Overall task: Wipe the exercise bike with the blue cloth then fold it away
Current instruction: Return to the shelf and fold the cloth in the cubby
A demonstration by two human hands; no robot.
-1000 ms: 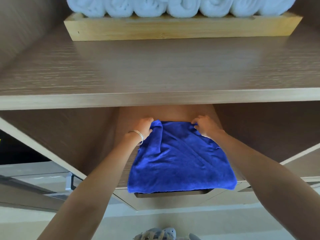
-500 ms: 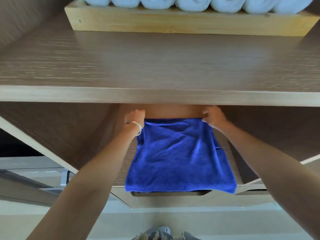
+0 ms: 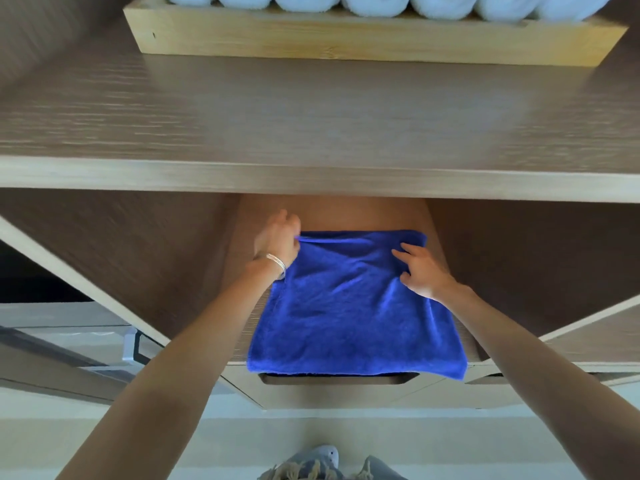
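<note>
Blue cloth [image 3: 353,306] is laid folded on lower shelf [image 3: 346,214], front edge overhanging. Far-left corner is pinched by left hand [image 3: 277,237]; right hand [image 3: 420,271] is rested flat on top, gripping nothing. Only squaring and release judged left.

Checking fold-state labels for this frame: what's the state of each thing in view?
blue cloth: folded, flat on the lower shelf.
left hand: pinches the cloth's far left corner.
right hand: open, fingers resting on the cloth.
white towels: rolled, in the wooden tray.
wooden tray: on the upper shelf.
</note>
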